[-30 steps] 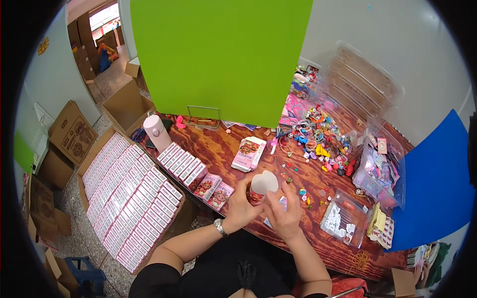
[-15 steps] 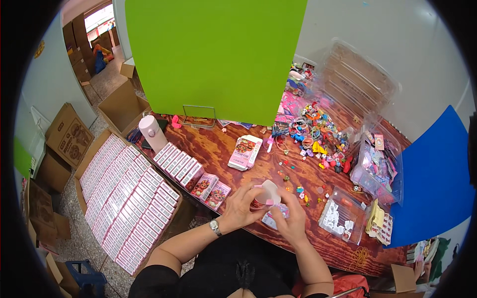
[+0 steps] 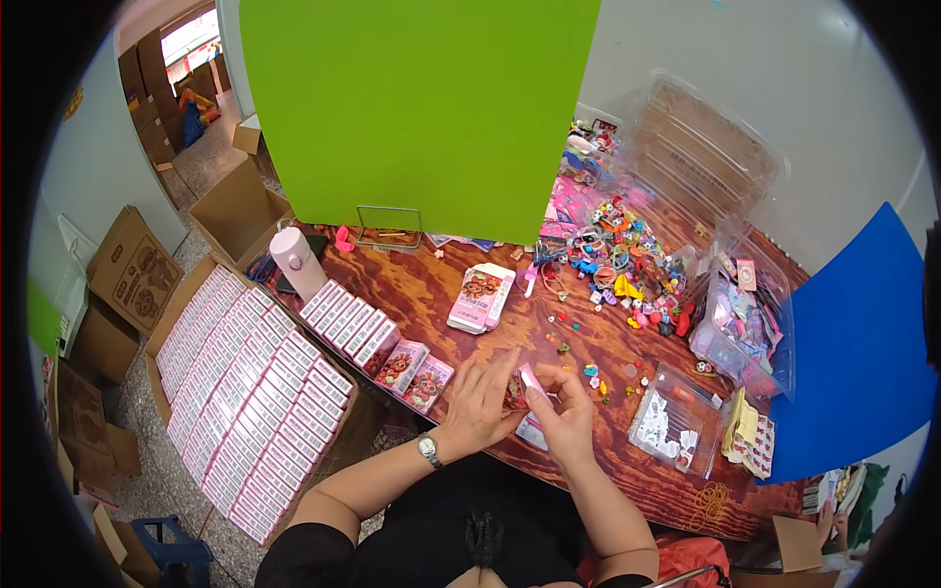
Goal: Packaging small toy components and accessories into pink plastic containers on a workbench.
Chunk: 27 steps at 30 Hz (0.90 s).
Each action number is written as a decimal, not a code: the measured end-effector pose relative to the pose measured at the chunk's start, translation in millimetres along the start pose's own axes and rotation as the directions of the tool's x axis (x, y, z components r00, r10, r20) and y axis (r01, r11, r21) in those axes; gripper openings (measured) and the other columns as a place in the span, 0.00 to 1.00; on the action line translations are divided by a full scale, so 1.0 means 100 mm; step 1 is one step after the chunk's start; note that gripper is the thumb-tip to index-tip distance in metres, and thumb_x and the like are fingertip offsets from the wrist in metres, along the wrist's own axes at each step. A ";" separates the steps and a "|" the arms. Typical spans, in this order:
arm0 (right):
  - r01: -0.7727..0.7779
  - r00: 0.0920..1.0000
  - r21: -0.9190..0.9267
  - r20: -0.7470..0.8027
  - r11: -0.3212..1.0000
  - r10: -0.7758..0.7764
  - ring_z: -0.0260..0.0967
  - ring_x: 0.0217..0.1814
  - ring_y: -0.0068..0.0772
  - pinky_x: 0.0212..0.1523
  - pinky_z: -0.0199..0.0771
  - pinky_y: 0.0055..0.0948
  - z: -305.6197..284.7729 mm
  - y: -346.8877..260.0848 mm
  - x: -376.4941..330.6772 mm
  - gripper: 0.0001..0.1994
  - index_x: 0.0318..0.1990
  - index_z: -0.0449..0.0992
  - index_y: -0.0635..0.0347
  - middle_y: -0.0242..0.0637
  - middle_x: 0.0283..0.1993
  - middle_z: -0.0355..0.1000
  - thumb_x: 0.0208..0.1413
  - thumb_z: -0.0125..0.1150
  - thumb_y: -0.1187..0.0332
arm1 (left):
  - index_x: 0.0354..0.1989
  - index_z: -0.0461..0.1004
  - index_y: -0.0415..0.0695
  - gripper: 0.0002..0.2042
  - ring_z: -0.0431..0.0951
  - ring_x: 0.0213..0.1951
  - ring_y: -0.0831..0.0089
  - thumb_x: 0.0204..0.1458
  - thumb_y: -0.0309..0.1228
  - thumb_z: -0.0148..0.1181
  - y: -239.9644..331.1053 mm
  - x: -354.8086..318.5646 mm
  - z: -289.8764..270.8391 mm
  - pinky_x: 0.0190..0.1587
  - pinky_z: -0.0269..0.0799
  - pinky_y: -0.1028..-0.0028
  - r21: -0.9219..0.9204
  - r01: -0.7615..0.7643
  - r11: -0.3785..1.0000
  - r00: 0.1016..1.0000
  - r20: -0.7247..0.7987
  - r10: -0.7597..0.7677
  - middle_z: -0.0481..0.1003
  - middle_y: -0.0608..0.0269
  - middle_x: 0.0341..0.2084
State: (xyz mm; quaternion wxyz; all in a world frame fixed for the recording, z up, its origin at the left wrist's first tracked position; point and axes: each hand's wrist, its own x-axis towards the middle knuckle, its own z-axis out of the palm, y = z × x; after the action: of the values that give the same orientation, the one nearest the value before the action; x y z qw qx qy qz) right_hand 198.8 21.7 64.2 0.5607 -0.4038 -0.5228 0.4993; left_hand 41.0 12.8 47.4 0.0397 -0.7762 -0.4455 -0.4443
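A small pink printed carton [image 3: 526,378] is between my hands over the near edge of the table. My left hand [image 3: 478,404] is wrapped round its left side, and a watch shows on that wrist. On the other side, my right hand [image 3: 566,408] has its thumb and fingers closed at the pink upper end of the carton. Much of the carton is covered by my fingers. Beneath the hands lies a pale flat packet [image 3: 532,431], partly hidden. Two pink boxes [image 3: 427,382] rest just left of my left hand. Flattened pink cartons [image 3: 479,299] lie stacked beyond.
A large cardboard box [image 3: 157,367] packed with pink boxes stands at left, beside a boxed row [image 3: 345,318] and a pink bottle [image 3: 297,263]. Colourful trinkets [image 3: 627,260] are heaped at far right, near a clear bin [image 3: 740,343] and a shallow tray [image 3: 671,421].
The carton's end stood open with its pale inside showing; now it is pressed together and the carton has turned. My right hand has shifted slightly left, its thumb now over the carton's end.
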 end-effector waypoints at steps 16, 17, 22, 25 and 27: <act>0.101 0.989 -0.289 0.129 0.952 -0.066 0.75 0.50 0.24 0.50 0.73 0.23 -0.18 0.07 -0.14 0.13 0.53 0.79 0.68 0.39 0.49 0.78 0.61 0.62 0.77 | 0.67 0.55 0.23 0.46 0.69 0.51 0.47 0.42 0.36 0.70 -0.03 -0.05 0.00 0.53 0.65 0.54 0.125 -0.040 0.991 0.992 0.123 0.024 0.65 0.37 0.56; 0.031 0.996 -0.243 0.084 0.970 -0.010 0.75 0.51 0.25 0.51 0.74 0.24 -0.16 0.07 -0.16 0.14 0.54 0.78 0.68 0.39 0.49 0.78 0.62 0.62 0.78 | 0.68 0.55 0.23 0.46 0.69 0.52 0.47 0.42 0.36 0.70 -0.02 -0.06 0.00 0.54 0.65 0.54 0.129 -0.031 0.991 0.992 0.126 0.014 0.65 0.38 0.56; 0.325 0.945 -0.540 0.157 0.776 -0.286 0.77 0.52 0.27 0.51 0.75 0.27 -0.07 0.00 -0.20 0.16 0.57 0.77 0.67 0.46 0.51 0.79 0.61 0.61 0.78 | 0.68 0.54 0.23 0.45 0.68 0.52 0.48 0.43 0.36 0.68 0.04 -0.06 0.00 0.54 0.63 0.54 0.163 -0.024 0.986 0.990 0.138 0.001 0.65 0.37 0.57; 0.474 0.866 -0.619 0.201 0.626 -0.457 0.79 0.47 0.30 0.47 0.77 0.28 0.05 -0.03 -0.18 0.16 0.57 0.77 0.65 0.48 0.50 0.79 0.61 0.61 0.77 | 0.68 0.55 0.24 0.45 0.68 0.52 0.48 0.43 0.36 0.68 0.05 -0.07 0.04 0.54 0.63 0.54 0.215 0.001 0.977 0.985 0.171 -0.038 0.65 0.37 0.58; 0.490 0.849 -0.649 0.206 0.582 -0.486 0.79 0.45 0.33 0.45 0.79 0.29 0.04 -0.04 -0.17 0.16 0.57 0.78 0.63 0.48 0.49 0.79 0.62 0.61 0.76 | 0.68 0.57 0.28 0.42 0.68 0.54 0.49 0.43 0.35 0.65 0.05 -0.06 0.07 0.52 0.63 0.55 0.237 0.021 0.971 0.981 0.182 -0.065 0.63 0.39 0.63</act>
State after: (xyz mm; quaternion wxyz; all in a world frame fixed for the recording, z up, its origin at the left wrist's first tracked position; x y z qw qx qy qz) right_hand 196.2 4.0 65.8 0.4867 -0.4191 -0.7599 0.1000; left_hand 47.8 9.1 40.8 0.0788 -0.7948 -0.5132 -0.3141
